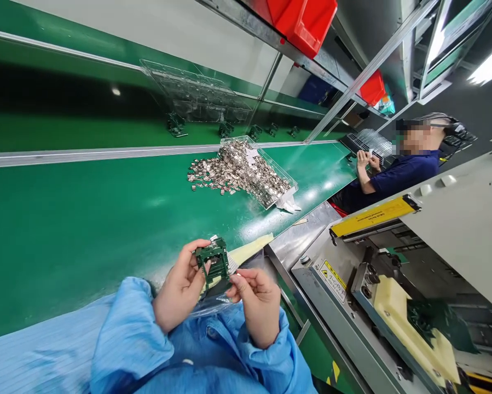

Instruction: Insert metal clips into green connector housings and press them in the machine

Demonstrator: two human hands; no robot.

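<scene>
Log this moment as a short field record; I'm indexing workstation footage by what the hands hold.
left hand: left hand, fingers gripping the small dark green plastic frame part
right hand: right hand, fingers pinching near the part's lower right edge
beneath hands: clear plastic bag
surface: green work mat
parts supply: clear plastic tray with a heap of small silvery metal pieces spilling onto the mat
right side: grey machine with a yellow bar
background: co-worker in dark blue sleeve; red plastic bins overhead
</scene>
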